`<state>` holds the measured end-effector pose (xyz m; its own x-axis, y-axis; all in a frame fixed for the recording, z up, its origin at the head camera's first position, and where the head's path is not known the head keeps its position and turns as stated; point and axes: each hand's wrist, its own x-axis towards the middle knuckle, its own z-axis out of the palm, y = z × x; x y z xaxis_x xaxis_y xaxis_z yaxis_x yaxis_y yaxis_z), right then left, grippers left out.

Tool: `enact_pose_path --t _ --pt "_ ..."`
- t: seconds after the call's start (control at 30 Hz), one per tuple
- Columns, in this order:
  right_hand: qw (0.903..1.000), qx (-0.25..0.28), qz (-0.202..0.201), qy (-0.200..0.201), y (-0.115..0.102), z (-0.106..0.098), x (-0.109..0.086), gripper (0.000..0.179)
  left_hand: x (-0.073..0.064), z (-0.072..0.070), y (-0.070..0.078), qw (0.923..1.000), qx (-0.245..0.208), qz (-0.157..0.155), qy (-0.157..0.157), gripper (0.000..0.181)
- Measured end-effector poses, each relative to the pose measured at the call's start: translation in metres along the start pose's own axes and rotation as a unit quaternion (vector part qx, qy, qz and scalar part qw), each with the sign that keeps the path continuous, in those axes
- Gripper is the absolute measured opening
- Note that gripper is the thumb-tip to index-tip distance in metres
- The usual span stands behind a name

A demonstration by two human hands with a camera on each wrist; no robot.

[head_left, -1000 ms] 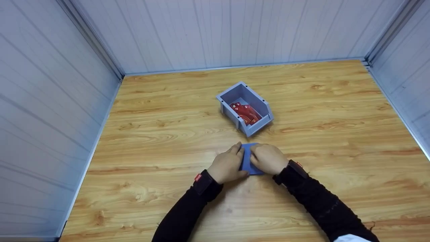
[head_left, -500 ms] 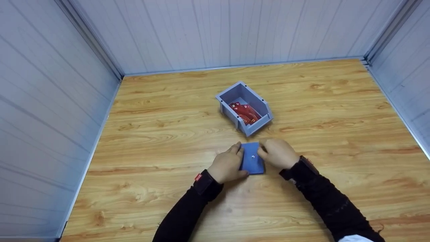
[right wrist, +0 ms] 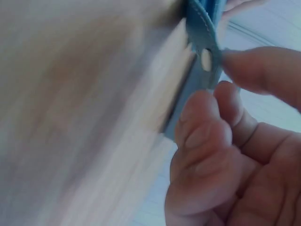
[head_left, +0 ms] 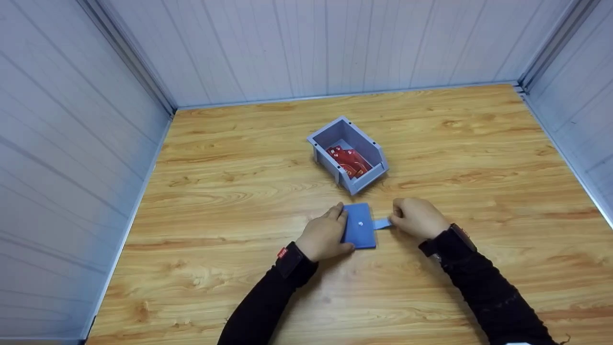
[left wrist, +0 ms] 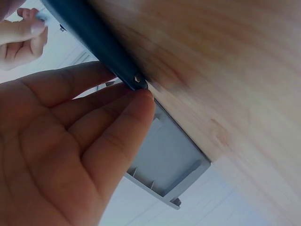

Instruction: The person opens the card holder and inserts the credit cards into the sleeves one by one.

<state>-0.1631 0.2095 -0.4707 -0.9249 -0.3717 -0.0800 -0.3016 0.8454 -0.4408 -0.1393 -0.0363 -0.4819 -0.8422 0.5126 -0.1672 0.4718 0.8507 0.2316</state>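
A small blue card holder (head_left: 360, 235) lies flat on the wooden table, a round metal snap stud (head_left: 361, 224) on its upper face. My left hand (head_left: 323, 237) holds it along its left side, thumb at the near corner and fingers toward the far one. The left wrist view shows its fingertips against the edge of the blue holder (left wrist: 101, 40). Out to the right extends the holder's light-blue strap (head_left: 382, 224). My right hand (head_left: 421, 219) pinches that strap's end between thumb and curled fingers. In the right wrist view, the stitched strap (right wrist: 201, 35) has a snap near its tip.
Just beyond the card holder stands a grey plastic bin (head_left: 371, 181), turned at an angle, with several red cards (head_left: 349, 162) inside. Pale panel walls (head_left: 311, 48) border the table (head_left: 230, 191) at the back and both sides.
My right hand has moved right, from on top of the card holder to beside it, drawing the strap out sideways. The snap stud has come into sight. My left hand has stayed put.
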Motion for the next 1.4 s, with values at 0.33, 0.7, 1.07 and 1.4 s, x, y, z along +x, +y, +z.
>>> enact_pose_path --t 0.33,0.7,1.07,1.4 --pt "0.9997 0.004 -0.017 -0.016 0.006 0.01 0.004 0.015 0.0 -0.001 0.0 1.0 0.001 -0.004 -0.006 0.089" --pt "0.9995 -0.005 -0.027 -0.014 -0.002 0.009 0.007 0.008 0.002 -0.009 0.005 0.9998 0.014 -0.008 -0.012 0.086" --pt "0.9996 0.002 -0.028 -0.009 -0.003 0.013 0.007 0.009 0.018 0.0 0.049 0.9832 0.118 -0.009 0.139 0.049" --pt "0.9994 -0.004 -0.035 -0.001 -0.003 0.014 0.007 0.009 0.038 0.016 0.078 0.952 0.225 -0.112 0.175 0.04"
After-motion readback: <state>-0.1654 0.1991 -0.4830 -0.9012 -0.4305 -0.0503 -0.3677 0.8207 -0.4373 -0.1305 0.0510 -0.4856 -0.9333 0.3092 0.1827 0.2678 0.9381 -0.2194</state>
